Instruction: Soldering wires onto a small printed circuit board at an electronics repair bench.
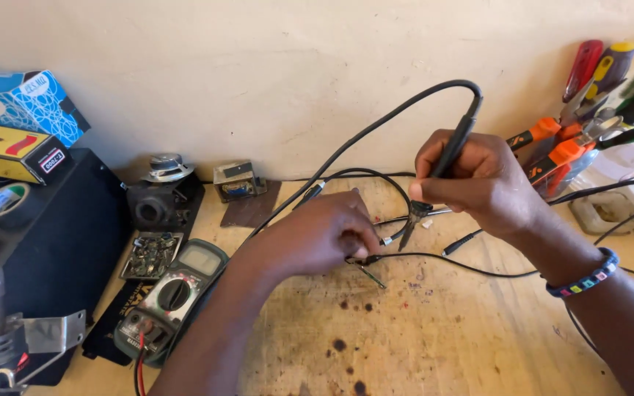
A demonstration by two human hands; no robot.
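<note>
At the far left we are seeing a blue carton (27,103) resting on a yellow box (15,152), with a roll of tape (3,201) lying on a black case (67,242) just below them. A small round speaker (166,167) and a bare circuit board (151,254) are lying to the right of the case. A green digital multimeter (174,297) is lying face up near the front edge, with red and black leads running off its lower end.

Moving to the centre, we are pressing our left hand (313,238) down on the stained wooden bench (434,337). Its fingertips are pinched together on the end of a thin black wire (471,265), which is running rightward across the bench surface. A short green component lead (370,276) is lying just beside the pinch point.

Our right hand (482,183) is hovering just above and to the right of the left. Its fingers are closed around a black soldering iron (449,158), held like a pen, tip pointing down toward the wire end. The iron's cable (398,110) is arching up and leftward. We cannot tell whether the tip is touching the wire.

At the far right, orange-handled pliers (563,154) and several screwdrivers (596,70) are leaning against the wall.
</note>
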